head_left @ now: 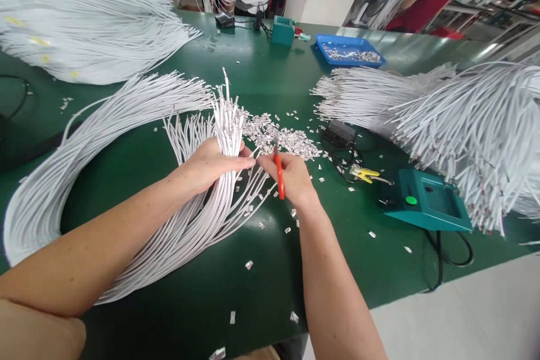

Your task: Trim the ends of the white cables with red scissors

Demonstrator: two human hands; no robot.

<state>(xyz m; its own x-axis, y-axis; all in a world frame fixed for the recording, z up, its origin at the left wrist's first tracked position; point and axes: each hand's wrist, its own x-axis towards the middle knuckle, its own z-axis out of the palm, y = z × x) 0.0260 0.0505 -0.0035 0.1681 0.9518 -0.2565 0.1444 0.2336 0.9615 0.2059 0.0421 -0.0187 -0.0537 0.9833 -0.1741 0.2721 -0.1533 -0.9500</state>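
Observation:
My left hand (219, 163) is closed round an upright bunch of white cables (228, 129), its thumb stretched toward my right hand. Fingers of my right hand (291, 177) hold a tool with an orange-red handle (280, 177), perhaps scissors or cutters; its blades are mostly hidden. Both hands' fingertips meet near one cable end, too small to make out. The cables curve round the table in a long loop (34, 202). Behind my hands lies a heap of small silvery-white scraps (282, 136). Loose cable ends (257, 185) fan out below my fingers.
Thick cable bundles lie at the left (93, 28) and right (476, 112) of the green table (278, 281). At right are a teal device (430, 199), a yellow clip (365, 174) and a black adapter (340, 134). A blue tray (350, 50) holds scraps; people work beyond.

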